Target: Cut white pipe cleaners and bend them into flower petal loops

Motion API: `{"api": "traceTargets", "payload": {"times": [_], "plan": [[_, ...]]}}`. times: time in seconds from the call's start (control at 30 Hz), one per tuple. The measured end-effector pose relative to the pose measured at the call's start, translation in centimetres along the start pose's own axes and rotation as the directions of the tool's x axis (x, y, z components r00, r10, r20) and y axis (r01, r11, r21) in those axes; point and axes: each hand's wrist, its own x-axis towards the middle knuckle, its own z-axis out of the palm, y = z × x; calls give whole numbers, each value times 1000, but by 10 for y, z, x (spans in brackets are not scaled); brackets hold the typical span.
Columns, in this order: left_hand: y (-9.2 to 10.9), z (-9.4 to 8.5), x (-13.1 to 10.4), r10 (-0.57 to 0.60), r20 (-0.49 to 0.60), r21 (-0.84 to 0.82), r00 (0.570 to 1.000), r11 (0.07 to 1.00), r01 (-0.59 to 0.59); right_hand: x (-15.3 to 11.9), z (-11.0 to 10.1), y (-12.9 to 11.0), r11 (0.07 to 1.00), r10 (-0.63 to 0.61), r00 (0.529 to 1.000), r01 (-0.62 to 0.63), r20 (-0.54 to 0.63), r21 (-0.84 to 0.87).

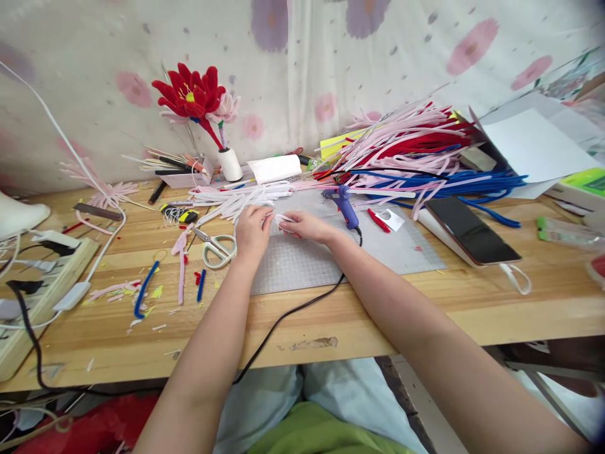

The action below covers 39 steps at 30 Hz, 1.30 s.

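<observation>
Over the upper left part of the grey cutting mat [302,268], my left hand [254,232] and my right hand [305,226] face each other. Both are closed, pinching a white pipe cleaner [282,218] between them. Behind my left hand lies a pile of white pipe cleaners [241,197]. Scissors with pale handles [220,251] rest just left of my left hand. To the right of my right hand, a purple glue gun [346,205] lies on the mat, its black cable running toward the front edge.
Pink, red and blue pipe cleaners [416,151] heap at the back right, near a phone [472,230]. A red flower [191,98] stands in a white holder [230,165]. A power strip [51,296] is at the left. Scraps litter the left side.
</observation>
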Motion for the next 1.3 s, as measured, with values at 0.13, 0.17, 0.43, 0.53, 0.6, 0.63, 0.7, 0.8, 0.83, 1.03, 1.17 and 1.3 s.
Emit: {"api": "traceTargets", "payload": {"times": [0.13, 0.17, 0.43, 0.53, 0.6, 0.63, 0.7, 0.8, 0.83, 1.03, 1.17, 1.3], "plan": [[-9, 1, 1, -265, 95, -196, 960, 940, 279, -1, -2, 2, 998, -57, 998, 56, 30, 29], [-9, 1, 1, -352, 140, -262, 925, 888, 377, -1, -2, 4, 998, -57, 998, 55, 36, 43], [3, 18, -8, -654, 201, -667, 729, 454, 591, 4, 13, 7, 981, -97, 992, 83, 76, 173], [4, 21, -8, -677, 190, -713, 711, 403, 574, 3, 18, 2, 985, -116, 991, 107, 62, 135], [3, 20, -8, -682, 178, -705, 709, 414, 575, 2, 19, 0, 986, -115, 991, 105, 67, 129], [3, 20, -8, -684, 167, -694, 710, 429, 578, 3, 19, 0, 985, -106, 993, 97, 59, 142], [1, 20, -8, -686, 147, -681, 713, 452, 576, 4, 19, 1, 980, -81, 997, 81, -9, 181], [-1, 20, -8, -692, 131, -703, 710, 440, 559, 7, 21, 5, 984, -59, 991, 77, -118, 161], [-1, 20, -8, -700, 123, -714, 704, 431, 552, 7, 22, 6, 989, -66, 989, 83, -135, 124], [2, 21, -7, -755, -26, -688, 655, 489, 536, 10, 28, 9, 989, -150, 980, 149, -129, -19], [2, 19, -7, -747, 61, -639, 662, 480, 601, 9, 22, 9, 993, -111, 990, 113, -85, 25], [-2, 13, -5, -712, 279, -571, 644, 416, 708, 6, 15, 10, 993, -57, 997, 63, -61, 104]]}}
